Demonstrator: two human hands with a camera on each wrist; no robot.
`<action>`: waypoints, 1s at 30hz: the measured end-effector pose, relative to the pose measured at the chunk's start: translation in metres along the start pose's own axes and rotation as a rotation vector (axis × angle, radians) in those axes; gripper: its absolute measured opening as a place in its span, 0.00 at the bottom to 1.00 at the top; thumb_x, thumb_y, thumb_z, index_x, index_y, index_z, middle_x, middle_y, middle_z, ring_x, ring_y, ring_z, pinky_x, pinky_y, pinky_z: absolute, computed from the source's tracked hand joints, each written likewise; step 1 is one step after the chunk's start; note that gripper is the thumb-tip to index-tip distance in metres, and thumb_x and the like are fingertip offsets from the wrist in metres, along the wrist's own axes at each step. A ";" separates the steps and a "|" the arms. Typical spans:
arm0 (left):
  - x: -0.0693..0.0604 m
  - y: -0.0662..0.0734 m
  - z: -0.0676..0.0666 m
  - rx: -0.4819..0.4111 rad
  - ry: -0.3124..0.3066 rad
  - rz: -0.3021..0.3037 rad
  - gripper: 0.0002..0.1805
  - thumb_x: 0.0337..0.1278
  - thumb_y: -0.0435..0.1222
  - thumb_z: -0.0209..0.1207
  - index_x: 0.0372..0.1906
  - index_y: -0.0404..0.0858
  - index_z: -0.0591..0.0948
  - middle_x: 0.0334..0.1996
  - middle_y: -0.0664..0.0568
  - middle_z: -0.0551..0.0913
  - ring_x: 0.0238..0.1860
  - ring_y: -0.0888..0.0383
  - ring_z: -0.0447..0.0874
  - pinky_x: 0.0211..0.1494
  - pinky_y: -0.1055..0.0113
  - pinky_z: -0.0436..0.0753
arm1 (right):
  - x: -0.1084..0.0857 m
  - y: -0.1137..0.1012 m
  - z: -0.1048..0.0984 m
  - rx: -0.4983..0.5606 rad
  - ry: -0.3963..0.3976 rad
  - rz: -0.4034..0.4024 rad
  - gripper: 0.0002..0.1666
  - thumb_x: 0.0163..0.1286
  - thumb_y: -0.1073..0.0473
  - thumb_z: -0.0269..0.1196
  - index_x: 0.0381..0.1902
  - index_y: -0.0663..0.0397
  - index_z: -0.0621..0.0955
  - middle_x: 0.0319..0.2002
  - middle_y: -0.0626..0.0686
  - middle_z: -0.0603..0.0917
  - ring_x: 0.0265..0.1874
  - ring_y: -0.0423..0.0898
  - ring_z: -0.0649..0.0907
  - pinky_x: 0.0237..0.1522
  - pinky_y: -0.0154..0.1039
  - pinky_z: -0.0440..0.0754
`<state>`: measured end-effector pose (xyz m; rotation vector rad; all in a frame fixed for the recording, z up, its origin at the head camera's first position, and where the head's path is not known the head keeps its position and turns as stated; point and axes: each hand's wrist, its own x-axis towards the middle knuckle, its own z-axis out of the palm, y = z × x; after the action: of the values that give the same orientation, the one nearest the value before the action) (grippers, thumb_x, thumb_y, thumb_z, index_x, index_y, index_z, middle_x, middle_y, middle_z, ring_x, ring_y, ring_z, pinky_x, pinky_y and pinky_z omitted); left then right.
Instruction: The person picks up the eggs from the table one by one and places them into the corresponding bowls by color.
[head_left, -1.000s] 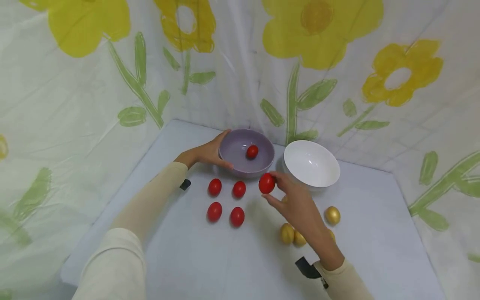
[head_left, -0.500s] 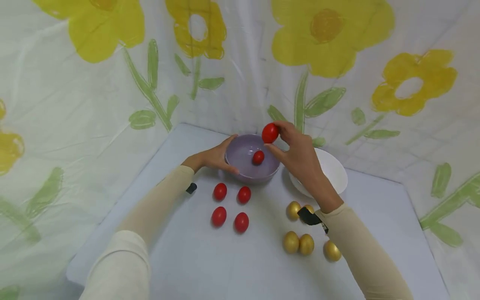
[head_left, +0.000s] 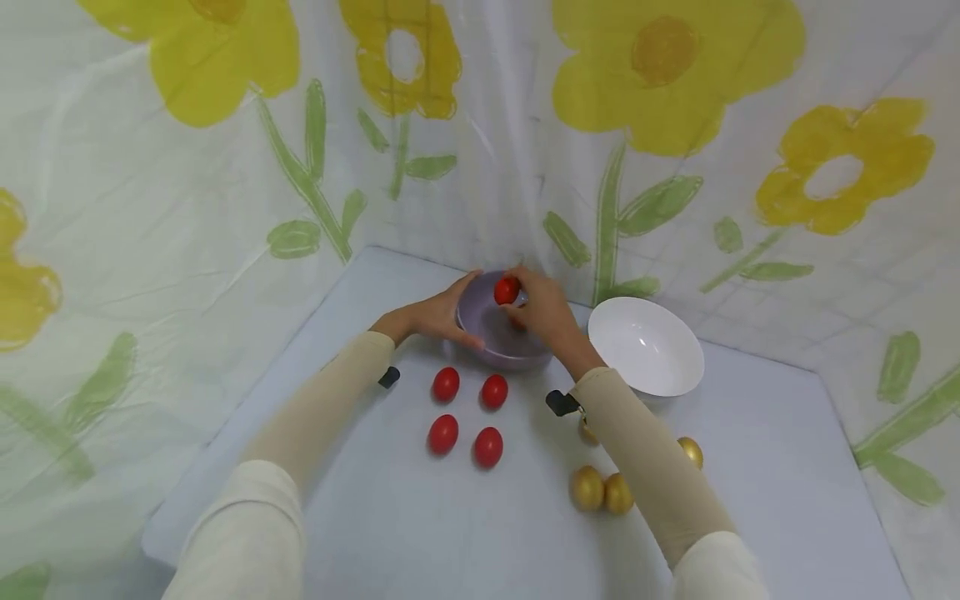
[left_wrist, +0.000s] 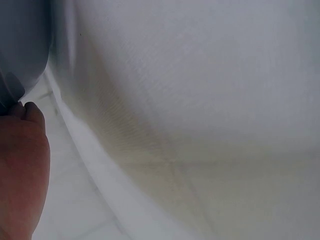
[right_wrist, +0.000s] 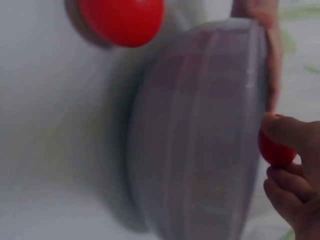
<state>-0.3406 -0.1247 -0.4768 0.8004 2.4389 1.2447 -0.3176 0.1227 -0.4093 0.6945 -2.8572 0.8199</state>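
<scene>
Now, a right hand (head_left: 546,311) pinches a red egg (head_left: 506,291) over the purple bowl (head_left: 512,362) gripped by a left hand (head_left: 437,316); smooth, the egg looks light, probably slippery, best held round its middle.

The head view faces forward-down, sharing the purple bowl (head_left: 483,321) with both wrist views (close-up).
</scene>
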 end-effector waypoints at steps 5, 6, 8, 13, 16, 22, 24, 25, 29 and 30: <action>0.000 0.002 0.003 0.003 -0.016 0.018 0.80 0.40 0.61 0.82 0.87 0.48 0.36 0.83 0.51 0.52 0.78 0.51 0.59 0.77 0.48 0.69 | 0.003 0.013 0.018 -0.074 -0.055 0.037 0.30 0.67 0.59 0.77 0.64 0.50 0.81 0.47 0.55 0.87 0.43 0.51 0.85 0.50 0.48 0.84; 0.000 0.002 0.004 0.004 -0.018 0.022 0.80 0.40 0.61 0.82 0.87 0.48 0.36 0.83 0.51 0.52 0.78 0.50 0.59 0.77 0.48 0.69 | 0.003 0.016 0.020 -0.082 -0.060 0.043 0.29 0.67 0.59 0.77 0.64 0.50 0.81 0.46 0.55 0.88 0.43 0.52 0.85 0.50 0.49 0.84; 0.001 0.003 0.005 0.006 -0.019 0.030 0.80 0.40 0.61 0.81 0.87 0.48 0.36 0.83 0.51 0.53 0.77 0.50 0.59 0.77 0.48 0.70 | 0.003 0.020 0.024 -0.094 -0.061 0.049 0.29 0.67 0.58 0.77 0.63 0.50 0.80 0.47 0.56 0.88 0.44 0.53 0.86 0.51 0.50 0.84; 0.004 0.005 0.004 0.017 -0.006 0.029 0.79 0.40 0.61 0.82 0.87 0.48 0.37 0.82 0.53 0.53 0.76 0.52 0.60 0.75 0.50 0.72 | 0.004 0.026 0.030 -0.123 -0.069 0.058 0.28 0.67 0.59 0.77 0.62 0.52 0.80 0.52 0.59 0.88 0.51 0.58 0.87 0.55 0.55 0.84; 0.003 0.005 0.004 0.019 -0.008 0.006 0.80 0.39 0.61 0.82 0.87 0.50 0.37 0.83 0.52 0.53 0.76 0.52 0.61 0.75 0.51 0.73 | 0.005 0.028 0.033 -0.140 -0.090 0.057 0.29 0.67 0.60 0.76 0.64 0.53 0.79 0.53 0.60 0.88 0.52 0.60 0.87 0.56 0.55 0.84; 0.001 0.006 0.002 0.013 -0.015 -0.019 0.79 0.40 0.60 0.82 0.87 0.51 0.36 0.83 0.53 0.53 0.75 0.52 0.61 0.73 0.50 0.75 | 0.007 0.028 0.036 -0.159 -0.115 0.056 0.30 0.69 0.60 0.75 0.65 0.52 0.77 0.54 0.62 0.87 0.52 0.59 0.87 0.56 0.55 0.85; 0.001 0.006 0.001 0.011 -0.009 -0.016 0.79 0.41 0.59 0.82 0.87 0.51 0.37 0.82 0.52 0.54 0.75 0.51 0.61 0.73 0.50 0.75 | 0.007 0.027 0.035 -0.163 -0.115 0.055 0.30 0.69 0.60 0.76 0.64 0.52 0.77 0.53 0.62 0.87 0.52 0.60 0.87 0.56 0.55 0.85; 0.001 0.005 0.001 0.008 -0.006 -0.014 0.78 0.41 0.58 0.82 0.87 0.51 0.37 0.82 0.52 0.54 0.75 0.51 0.62 0.73 0.49 0.75 | 0.008 0.027 0.034 -0.164 -0.115 0.053 0.30 0.69 0.60 0.76 0.64 0.52 0.77 0.53 0.62 0.87 0.52 0.60 0.87 0.56 0.55 0.85; -0.001 0.002 -0.001 0.005 -0.003 -0.026 0.78 0.41 0.59 0.82 0.87 0.51 0.37 0.82 0.52 0.54 0.75 0.51 0.61 0.74 0.49 0.74 | 0.008 0.024 0.031 -0.160 -0.105 0.028 0.31 0.68 0.60 0.76 0.66 0.54 0.77 0.53 0.62 0.88 0.50 0.58 0.88 0.54 0.53 0.85; -0.002 0.001 -0.001 0.006 -0.004 -0.030 0.78 0.41 0.59 0.82 0.87 0.52 0.37 0.82 0.52 0.53 0.75 0.52 0.60 0.74 0.49 0.73 | 0.008 0.022 0.029 -0.153 -0.104 0.023 0.32 0.69 0.59 0.76 0.67 0.54 0.76 0.54 0.62 0.88 0.49 0.57 0.88 0.53 0.52 0.86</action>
<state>-0.3398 -0.1263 -0.4755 0.7638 2.4434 1.2239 -0.3338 0.1208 -0.4434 0.7049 -2.9855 0.5761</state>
